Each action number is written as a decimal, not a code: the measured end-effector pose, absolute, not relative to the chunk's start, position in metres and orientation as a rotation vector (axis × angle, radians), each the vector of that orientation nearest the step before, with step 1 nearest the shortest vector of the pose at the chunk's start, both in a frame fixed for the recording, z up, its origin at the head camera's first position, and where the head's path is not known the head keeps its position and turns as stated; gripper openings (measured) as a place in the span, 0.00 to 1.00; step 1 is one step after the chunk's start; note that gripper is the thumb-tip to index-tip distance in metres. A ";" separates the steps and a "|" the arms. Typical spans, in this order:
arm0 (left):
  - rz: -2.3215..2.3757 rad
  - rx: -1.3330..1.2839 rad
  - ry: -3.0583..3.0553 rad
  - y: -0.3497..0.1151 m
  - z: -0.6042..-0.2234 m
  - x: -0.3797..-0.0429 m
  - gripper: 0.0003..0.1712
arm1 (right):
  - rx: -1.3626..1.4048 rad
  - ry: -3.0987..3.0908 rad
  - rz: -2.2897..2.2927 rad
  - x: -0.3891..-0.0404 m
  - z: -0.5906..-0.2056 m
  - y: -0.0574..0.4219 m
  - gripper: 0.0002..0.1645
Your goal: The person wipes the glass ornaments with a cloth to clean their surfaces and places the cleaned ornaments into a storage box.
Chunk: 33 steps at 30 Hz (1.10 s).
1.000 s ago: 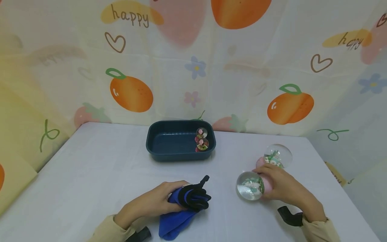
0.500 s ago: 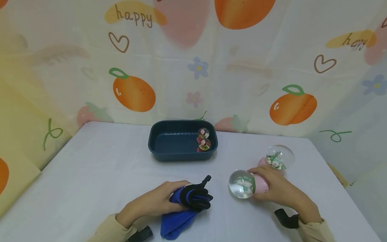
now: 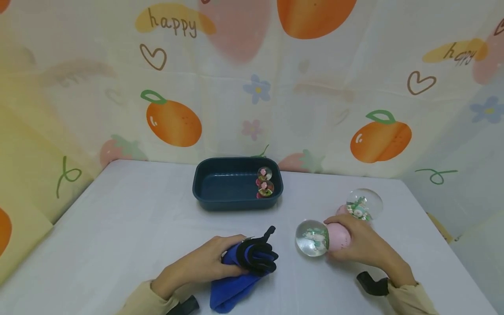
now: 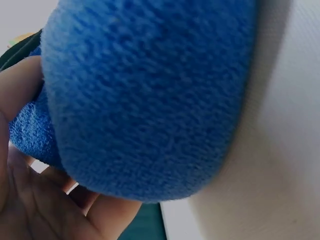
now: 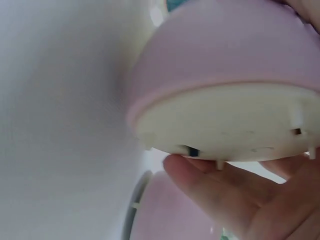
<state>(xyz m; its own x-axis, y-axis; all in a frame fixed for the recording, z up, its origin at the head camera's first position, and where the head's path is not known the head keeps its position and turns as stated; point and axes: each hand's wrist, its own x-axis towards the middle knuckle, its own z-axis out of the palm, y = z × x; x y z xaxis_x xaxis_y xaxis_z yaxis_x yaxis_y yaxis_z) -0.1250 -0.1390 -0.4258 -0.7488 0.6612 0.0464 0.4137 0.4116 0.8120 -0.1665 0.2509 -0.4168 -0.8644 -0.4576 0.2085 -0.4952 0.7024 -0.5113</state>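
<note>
My left hand grips a bunched blue cloth with black edging and a short black loop, low in the middle of the head view. In the left wrist view, a fuzzy blue fold fills most of the picture. On the right, my right hand holds a snow globe by its pink base, tipped sideways with the clear ball pointing left. Its cream underside faces the right wrist camera, fingers curled round the base. Just behind that hand lies a second snow globe, its pink base partly hidden.
A dark blue tray stands at the back middle of the white table. Two small ornament balls, an upper one and a lower one, sit at its right end. A printed cloth backdrop hangs behind the table.
My right hand has drawn the held snow globe a little to the left, away from the second one, showing more of its pink base. The left hand keeps its hold on the cloth.
</note>
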 end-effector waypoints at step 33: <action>1.776 0.891 2.512 -0.135 -0.417 -0.121 0.25 | 0.933 -2.508 1.382 -0.138 -0.408 0.184 0.40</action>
